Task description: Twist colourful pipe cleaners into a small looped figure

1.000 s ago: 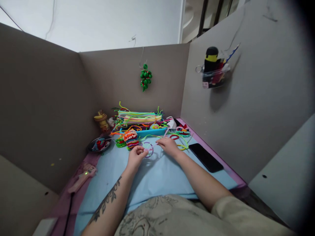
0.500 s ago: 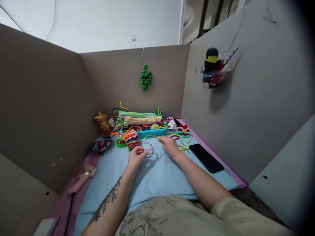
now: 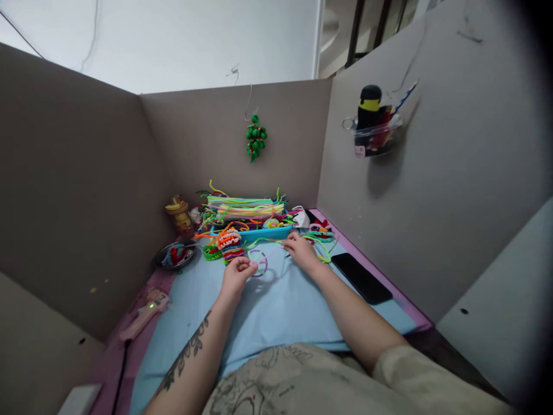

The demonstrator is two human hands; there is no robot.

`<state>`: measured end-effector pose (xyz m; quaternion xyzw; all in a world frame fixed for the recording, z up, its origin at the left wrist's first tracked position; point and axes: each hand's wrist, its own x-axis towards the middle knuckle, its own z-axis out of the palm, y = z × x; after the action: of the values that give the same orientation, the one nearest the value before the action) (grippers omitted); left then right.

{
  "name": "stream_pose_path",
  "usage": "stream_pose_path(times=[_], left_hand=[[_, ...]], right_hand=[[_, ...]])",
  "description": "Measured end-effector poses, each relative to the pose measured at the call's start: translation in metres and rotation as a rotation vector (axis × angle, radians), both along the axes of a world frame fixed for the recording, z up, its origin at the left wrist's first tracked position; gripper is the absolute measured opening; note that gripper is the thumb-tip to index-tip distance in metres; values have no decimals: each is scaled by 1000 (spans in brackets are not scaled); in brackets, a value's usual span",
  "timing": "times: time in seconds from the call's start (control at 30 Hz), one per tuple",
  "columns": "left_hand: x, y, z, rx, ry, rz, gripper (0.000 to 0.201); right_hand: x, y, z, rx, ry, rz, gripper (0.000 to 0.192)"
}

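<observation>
Pinched between the thumb and fingers of my left hand [image 3: 237, 274] is a small ring of purple and pale green pipe cleaner [image 3: 265, 266], held up above the blue cloth. My right hand [image 3: 301, 251] is closed at the fingertips on a thin pink pipe cleaner [image 3: 275, 251], which runs across to the ring. Just behind the hands lie a striped piece of bent pipe cleaners [image 3: 233, 252], orange and white on top, and a green coiled piece [image 3: 212, 252]. Loose yellow-green pipe cleaners [image 3: 325, 253] lie beside my right hand.
A blue tray [image 3: 265, 234] heaped with pipe cleaners [image 3: 246, 206] stands at the back. On the right lies a black phone [image 3: 362, 278]. A dark bowl [image 3: 175, 255] and a pink glue gun [image 3: 147, 316] with its cord are on the left. Grey panels [image 3: 235, 144] enclose the table.
My right hand has moved slightly right and away from the left, drawing along the pink pipe cleaner. The left hand, with the ring, has shifted a little left.
</observation>
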<state>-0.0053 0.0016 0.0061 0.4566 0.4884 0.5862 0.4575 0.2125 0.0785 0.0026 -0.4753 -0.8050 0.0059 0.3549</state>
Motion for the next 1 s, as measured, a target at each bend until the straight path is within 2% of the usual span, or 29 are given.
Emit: stream_pose_path(times=[0.2,0.4,0.53,0.7,1.0], left_hand=[[0,0,2,-45,-10,18,40],[2,-2,1,-24,-11,-24,40],[3,-1,-2,41,32,9,34],[2,0,-5,140,178,42,29],[5,-7,-6,262,502,17,14]], right_hand=[[-5,-2,-2,-53,31,195,16],[-9,-10,5,-26,275,144,14],[-15,-21,13,-81,415,180,9],[-27,-33,15,-193,600,284,11],[-34,-39,17,-203,751,356,11]])
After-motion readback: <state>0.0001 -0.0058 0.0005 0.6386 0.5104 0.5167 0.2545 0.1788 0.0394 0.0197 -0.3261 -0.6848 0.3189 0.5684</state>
